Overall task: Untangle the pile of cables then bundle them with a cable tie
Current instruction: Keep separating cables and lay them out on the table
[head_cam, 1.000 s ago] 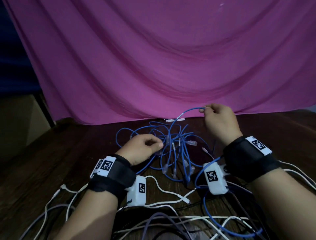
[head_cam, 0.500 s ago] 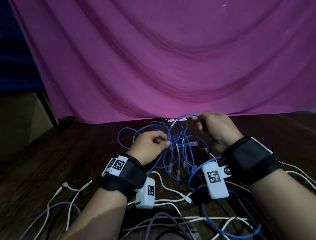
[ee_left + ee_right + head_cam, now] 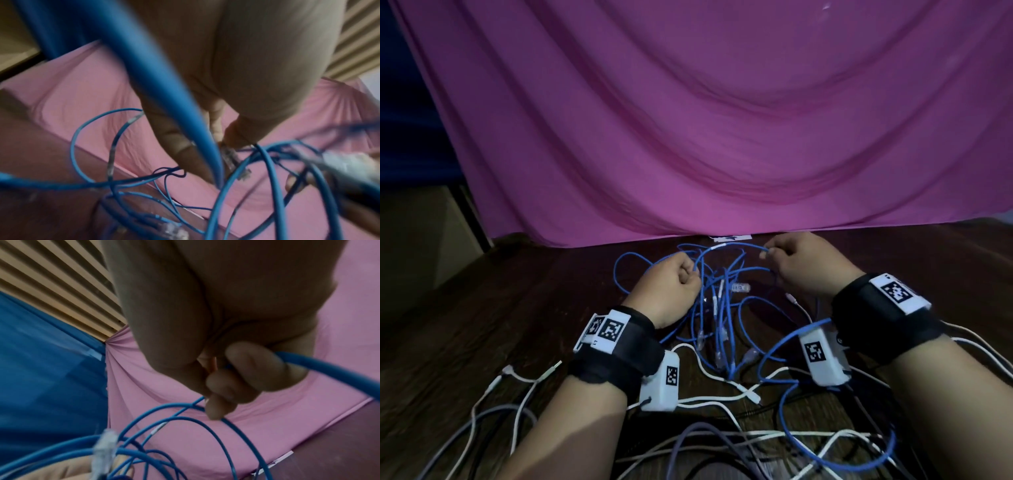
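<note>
Left wrist view: thick blue cable [image 3: 156, 81] is blurring out from 11 o'clock, hiding the left hand [image 3: 236, 73] fingertips. Head view: white cables [image 3: 722, 442] are running off at 6 o'clock; the cable tie [image 3: 729, 237], possibly, is showing too small at 12.

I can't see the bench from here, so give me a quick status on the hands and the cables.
Left hand grips a strand in the blue cables; right hand pinches another. Pile still tangled, nothing bundled. White cables lie in front.
</note>
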{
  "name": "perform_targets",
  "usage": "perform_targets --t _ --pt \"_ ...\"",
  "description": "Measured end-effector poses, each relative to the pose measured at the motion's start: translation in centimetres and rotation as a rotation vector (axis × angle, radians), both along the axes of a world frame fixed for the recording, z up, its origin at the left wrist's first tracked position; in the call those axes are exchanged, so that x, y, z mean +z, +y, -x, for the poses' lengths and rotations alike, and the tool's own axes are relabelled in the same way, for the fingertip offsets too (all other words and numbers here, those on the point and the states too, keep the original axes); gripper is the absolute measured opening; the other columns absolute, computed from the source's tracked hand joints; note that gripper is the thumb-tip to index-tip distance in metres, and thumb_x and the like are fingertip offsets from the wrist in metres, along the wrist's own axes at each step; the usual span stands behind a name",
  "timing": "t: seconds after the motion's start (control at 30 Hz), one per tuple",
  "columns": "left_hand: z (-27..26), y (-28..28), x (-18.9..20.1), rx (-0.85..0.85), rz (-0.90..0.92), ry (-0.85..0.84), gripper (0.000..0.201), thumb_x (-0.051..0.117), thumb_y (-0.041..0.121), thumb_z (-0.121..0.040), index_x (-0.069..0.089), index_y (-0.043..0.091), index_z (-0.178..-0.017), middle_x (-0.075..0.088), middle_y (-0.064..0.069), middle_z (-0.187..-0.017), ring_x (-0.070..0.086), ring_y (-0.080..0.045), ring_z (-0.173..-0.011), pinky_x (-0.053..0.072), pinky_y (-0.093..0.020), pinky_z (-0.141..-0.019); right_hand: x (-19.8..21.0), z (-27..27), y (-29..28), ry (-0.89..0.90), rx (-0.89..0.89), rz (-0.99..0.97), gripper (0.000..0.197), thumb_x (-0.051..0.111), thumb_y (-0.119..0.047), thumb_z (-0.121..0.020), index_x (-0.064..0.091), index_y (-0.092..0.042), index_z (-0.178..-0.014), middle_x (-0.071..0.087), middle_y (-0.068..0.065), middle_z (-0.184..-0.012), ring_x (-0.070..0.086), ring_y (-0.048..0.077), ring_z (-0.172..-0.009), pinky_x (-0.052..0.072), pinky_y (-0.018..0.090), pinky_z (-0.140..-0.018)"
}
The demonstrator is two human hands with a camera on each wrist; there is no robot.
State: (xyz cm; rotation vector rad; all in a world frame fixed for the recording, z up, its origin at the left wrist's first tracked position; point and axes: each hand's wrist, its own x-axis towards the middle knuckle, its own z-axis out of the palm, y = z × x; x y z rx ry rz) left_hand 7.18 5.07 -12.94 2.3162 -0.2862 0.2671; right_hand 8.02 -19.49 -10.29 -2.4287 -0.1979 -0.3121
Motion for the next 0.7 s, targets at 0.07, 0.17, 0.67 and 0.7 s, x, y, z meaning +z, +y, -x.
perform_targets --t 0.07,0.17,0.67,0.7 --pt "-0.1 0.0 -0.1 -0.027 0.081 0.067 0.014 0.058 0.017 -0.097 0.056 0.016 -0.083 0.049 0.005 -0.061 0.048 -0.017 -0.050 0.060 -0.050 -0.063 0.2 0.0 -0.2 -0.048 -0.028 0.032 0.014 0.061 -0.027 -0.094 0.074 -0.022 -0.090 0.072 -0.003 -0.072 0.068 0.018 -0.075 0.041 0.022 -0.069" --pt "-0.2 0.0 -0.4 -0.018 0.124 0.125 0.017 0.054 0.018 -0.098 0.056 0.018 -0.082 0.046 0.011 -0.053 0.048 -0.008 -0.044 0.062 -0.050 -0.062 0.9 0.2 -0.6 -0.133 -0.045 0.071 0.018 0.060 -0.021 -0.094 0.075 -0.024 -0.103 0.074 -0.001 -0.090 0.068 0.020 -0.092 0.039 0.022 -0.076" --pt "-0.7 1.0 1.1 0.140 0.519 0.123 0.023 0.054 0.012 -0.100 0.056 0.018 -0.078 0.053 0.000 -0.068 0.057 -0.011 -0.056 0.050 -0.025 -0.045 1.8 0.9 -0.4 -0.149 0.069 0.165 0.006 0.063 -0.026 -0.093 0.069 -0.024 -0.093 0.071 -0.006 -0.084 0.065 0.018 -0.082 0.044 0.028 -0.073" --pt "-0.9 1.6 1.5 0.133 0.471 0.113 0.021 0.057 0.017 -0.096 0.058 0.020 -0.075 0.053 0.003 -0.065 0.050 -0.011 -0.057 0.045 -0.025 -0.048 2.0 0.8 -0.4 -0.190 0.063 0.139 0.006 0.064 -0.028 -0.093 0.069 -0.025 -0.090 0.070 -0.006 -0.081 0.063 0.016 -0.078 0.042 0.028 -0.070"
